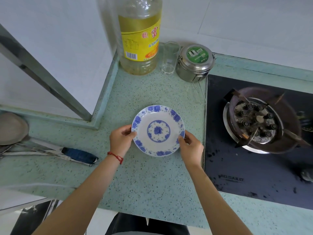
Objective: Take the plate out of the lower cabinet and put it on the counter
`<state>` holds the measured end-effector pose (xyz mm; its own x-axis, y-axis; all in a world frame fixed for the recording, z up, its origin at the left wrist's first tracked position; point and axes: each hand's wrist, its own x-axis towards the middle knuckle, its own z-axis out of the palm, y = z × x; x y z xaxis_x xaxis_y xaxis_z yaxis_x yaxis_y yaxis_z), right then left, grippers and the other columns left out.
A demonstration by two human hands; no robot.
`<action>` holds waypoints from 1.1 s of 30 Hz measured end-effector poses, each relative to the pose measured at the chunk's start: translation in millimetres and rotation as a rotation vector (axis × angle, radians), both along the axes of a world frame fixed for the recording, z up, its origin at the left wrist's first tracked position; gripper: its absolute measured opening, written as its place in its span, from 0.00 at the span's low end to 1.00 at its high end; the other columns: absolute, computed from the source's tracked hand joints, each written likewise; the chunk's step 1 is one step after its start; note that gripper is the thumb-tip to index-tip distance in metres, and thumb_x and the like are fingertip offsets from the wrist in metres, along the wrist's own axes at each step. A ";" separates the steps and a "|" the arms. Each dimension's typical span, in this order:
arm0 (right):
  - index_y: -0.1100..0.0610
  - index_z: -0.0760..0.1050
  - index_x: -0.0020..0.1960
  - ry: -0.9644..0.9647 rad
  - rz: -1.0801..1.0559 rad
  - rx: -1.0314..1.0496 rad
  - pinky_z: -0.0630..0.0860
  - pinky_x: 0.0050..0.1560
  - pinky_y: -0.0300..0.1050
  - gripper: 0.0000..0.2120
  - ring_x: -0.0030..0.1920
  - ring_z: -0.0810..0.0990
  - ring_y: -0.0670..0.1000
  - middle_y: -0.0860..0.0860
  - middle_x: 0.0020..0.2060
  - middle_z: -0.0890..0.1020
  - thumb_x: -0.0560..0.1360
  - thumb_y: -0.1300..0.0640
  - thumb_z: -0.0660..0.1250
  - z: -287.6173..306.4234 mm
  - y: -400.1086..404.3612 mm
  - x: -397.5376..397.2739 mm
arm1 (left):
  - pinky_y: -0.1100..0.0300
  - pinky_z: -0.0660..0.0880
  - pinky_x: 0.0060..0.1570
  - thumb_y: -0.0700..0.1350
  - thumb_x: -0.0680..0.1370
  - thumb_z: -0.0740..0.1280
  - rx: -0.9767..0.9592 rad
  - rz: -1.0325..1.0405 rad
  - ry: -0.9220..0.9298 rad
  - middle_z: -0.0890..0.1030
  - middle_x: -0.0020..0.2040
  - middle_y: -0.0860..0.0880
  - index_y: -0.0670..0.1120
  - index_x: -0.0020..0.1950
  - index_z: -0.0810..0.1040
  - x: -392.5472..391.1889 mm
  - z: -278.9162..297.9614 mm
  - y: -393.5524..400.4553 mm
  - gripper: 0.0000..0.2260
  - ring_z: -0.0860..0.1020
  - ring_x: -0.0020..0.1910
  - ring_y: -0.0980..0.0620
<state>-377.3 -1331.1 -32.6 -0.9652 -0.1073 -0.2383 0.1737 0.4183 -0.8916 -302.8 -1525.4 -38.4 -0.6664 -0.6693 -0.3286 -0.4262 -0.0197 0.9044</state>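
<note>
Now the blue-flowered plate (158, 130) is sitting flat on the speckled green counter (144, 180), or just touching down, with the left hand (120, 139) and right hand (191, 150) pinching opposite rims, fingers curled on the edge, likely to lower it level. It is landing in open room, clear of the stove (254, 136) edge to its right, with the oil bottle (139, 39), glass (169, 58) and steel tin (194, 62) well behind and the knife (74, 155) off left.
</note>
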 end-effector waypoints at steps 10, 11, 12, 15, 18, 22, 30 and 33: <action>0.49 0.78 0.44 -0.006 -0.004 -0.012 0.79 0.43 0.48 0.08 0.40 0.80 0.52 0.51 0.36 0.82 0.74 0.62 0.64 -3.4 -7.3 -10.8 | 0.43 0.79 0.51 0.33 0.71 0.66 0.006 0.013 -0.026 0.82 0.45 0.46 0.41 0.53 0.80 -7.4 -0.1 -2.8 0.12 0.82 0.46 0.43; 0.51 0.78 0.46 -0.010 -0.002 -0.016 0.79 0.43 0.47 0.08 0.40 0.80 0.51 0.51 0.36 0.81 0.74 0.62 0.64 -3.5 -7.0 -10.8 | 0.43 0.79 0.51 0.33 0.71 0.66 0.006 0.014 -0.027 0.82 0.45 0.46 0.41 0.53 0.80 -7.4 0.7 -1.9 0.12 0.82 0.46 0.43; 0.53 0.79 0.47 -0.013 -0.001 -0.016 0.79 0.43 0.46 0.07 0.40 0.80 0.51 0.50 0.36 0.81 0.74 0.62 0.64 -3.4 -6.8 -10.9 | 0.43 0.79 0.51 0.33 0.71 0.66 0.003 0.013 -0.028 0.82 0.46 0.45 0.41 0.54 0.79 -7.4 1.4 -1.2 0.12 0.82 0.46 0.44; 0.54 0.79 0.48 -0.024 -0.001 -0.016 0.78 0.42 0.45 0.07 0.40 0.80 0.51 0.50 0.36 0.82 0.74 0.62 0.64 -3.0 -6.7 -11.3 | 0.43 0.79 0.50 0.34 0.72 0.66 -0.018 -0.001 -0.025 0.82 0.46 0.45 0.41 0.55 0.79 -5.7 3.7 0.2 0.12 0.82 0.46 0.44; 0.52 0.78 0.46 -0.033 -0.002 -0.027 0.78 0.41 0.44 0.07 0.38 0.79 0.49 0.49 0.36 0.81 0.74 0.62 0.64 -1.1 -7.0 -10.8 | 0.43 0.79 0.50 0.34 0.73 0.65 -0.062 -0.033 -0.015 0.82 0.47 0.45 0.41 0.55 0.79 -3.1 8.3 2.9 0.12 0.81 0.46 0.44; 0.55 0.79 0.50 -0.034 0.032 -0.020 0.74 0.36 0.36 0.07 0.36 0.77 0.45 0.47 0.36 0.80 0.74 0.60 0.64 1.4 -5.8 -9.5 | 0.42 0.80 0.49 0.36 0.73 0.66 -0.110 -0.024 -0.015 0.83 0.48 0.41 0.41 0.56 0.78 -0.8 11.6 6.3 0.12 0.82 0.46 0.44; 0.57 0.76 0.56 0.022 0.101 0.050 0.74 0.42 0.39 0.11 0.43 0.76 0.46 0.46 0.41 0.78 0.76 0.55 0.62 11.8 7.0 3.2 | 0.59 0.73 0.45 0.41 0.75 0.65 -0.380 -0.030 -0.033 0.82 0.53 0.40 0.39 0.60 0.75 25.2 17.5 26.8 0.14 0.77 0.42 0.51; 0.57 0.75 0.59 0.079 0.149 0.082 0.70 0.40 0.30 0.12 0.44 0.75 0.45 0.49 0.48 0.78 0.77 0.55 0.61 14.0 12.3 12.5 | 0.57 0.74 0.45 0.42 0.75 0.64 -0.414 -0.091 -0.035 0.81 0.54 0.39 0.39 0.61 0.74 36.2 12.4 31.4 0.15 0.77 0.44 0.50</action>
